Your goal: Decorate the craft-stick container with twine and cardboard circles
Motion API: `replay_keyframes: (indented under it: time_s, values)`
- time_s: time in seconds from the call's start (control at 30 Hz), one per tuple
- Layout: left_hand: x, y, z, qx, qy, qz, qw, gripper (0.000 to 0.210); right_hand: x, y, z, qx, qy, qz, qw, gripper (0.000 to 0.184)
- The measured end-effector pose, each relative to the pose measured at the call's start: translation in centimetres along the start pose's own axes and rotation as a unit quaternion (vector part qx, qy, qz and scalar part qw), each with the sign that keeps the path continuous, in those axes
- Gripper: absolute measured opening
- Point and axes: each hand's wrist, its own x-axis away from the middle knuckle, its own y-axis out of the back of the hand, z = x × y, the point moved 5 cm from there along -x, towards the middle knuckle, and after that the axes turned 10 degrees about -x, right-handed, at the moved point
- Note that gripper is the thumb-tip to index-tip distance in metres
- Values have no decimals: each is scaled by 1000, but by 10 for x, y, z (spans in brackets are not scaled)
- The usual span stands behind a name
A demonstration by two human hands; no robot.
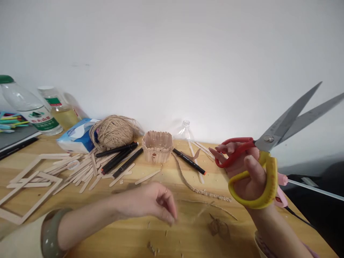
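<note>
My right hand (pixel 254 175) is raised at the right with its fingers through the handles of large scissors (pixel 268 138). One handle loop is red, the other yellow, and the steel blades stand apart, pointing up and right. My left hand (pixel 150 203) hovers over the front of the table, its thumb and fingertips pinched together. Whatever may be between them is too small and blurred to make out. Beyond the hands, a braided twine cord (pixel 200 190) trails from a small popsicle-stick basket (pixel 157 147). A loose twine strand (pixel 209 205) lies between the hands.
A twine ball (pixel 115 132), tissue pack (pixel 77 136), bottles (pixel 43 118) and popsicle sticks (pixel 86 172) crowd the left. Black markers (pixel 189 162) lie beside the basket. A cut clear bottle top (pixel 186 132) stands by the wall. A pink glue gun (pixel 281 195) sits behind my right wrist.
</note>
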Motion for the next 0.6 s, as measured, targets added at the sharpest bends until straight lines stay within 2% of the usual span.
replay_keyframes:
  time_s: [0.07,0.17,0.23,0.3,0.37,0.4,0.47,0.6]
  values:
    - [1,9,-13,-19,-66,-61,996,10,2,-4,-5,-25,-1,-10,1000,16]
    - [-13,0,-31,2,-141,-83,986,13,9,-23,-15,-48,-3,10,999,17]
    - [-27,-17,-38,25,-155,-31,987,18,14,-36,-20,-23,-10,27,999,20]
    - [-35,-33,-39,38,-144,46,988,21,16,-42,-19,5,-8,32,999,26]
    - [-35,-42,-37,34,-144,102,984,22,13,-44,-16,11,-10,29,999,29]
    - [-34,-43,-36,27,-149,109,982,19,12,-44,-14,4,-14,24,1000,29]
    - [-30,-35,-33,11,-168,68,983,13,8,-43,-11,-19,-19,11,1000,32]
    - [-25,-6,-24,12,-184,-112,976,10,9,-50,-9,-29,-23,14,999,34]
